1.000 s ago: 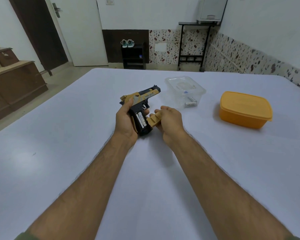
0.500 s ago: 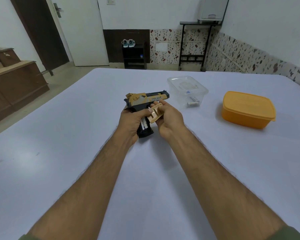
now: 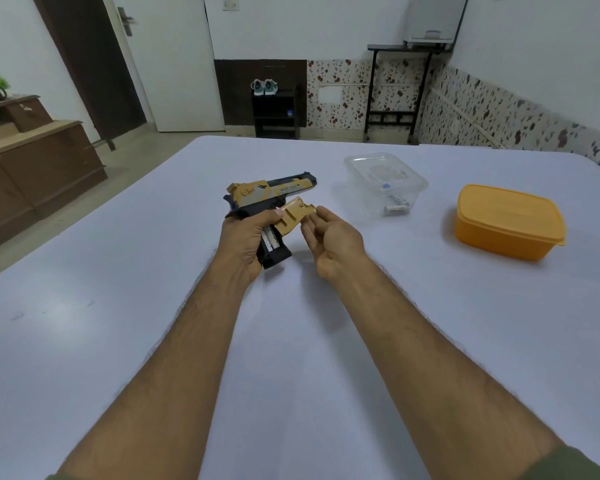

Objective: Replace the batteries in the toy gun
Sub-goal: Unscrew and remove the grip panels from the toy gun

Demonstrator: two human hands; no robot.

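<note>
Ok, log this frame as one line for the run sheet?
stage: grip cover off, batteries exposed | left hand: holds toy gun, thumb pins cover | right hand: open beside cover | clear tub: spare batteries

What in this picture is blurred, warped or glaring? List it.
Head view: wide-angle lens bends the table edge and walls; the right hand is slightly motion-soft; light is flat and even, with a faint sheen on the table at left; batteries in the clear box are too small to read.

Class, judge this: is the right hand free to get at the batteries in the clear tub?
Probably yes: the right hand is open, and the clear tub beside it shows no lid over the batteries.
</note>
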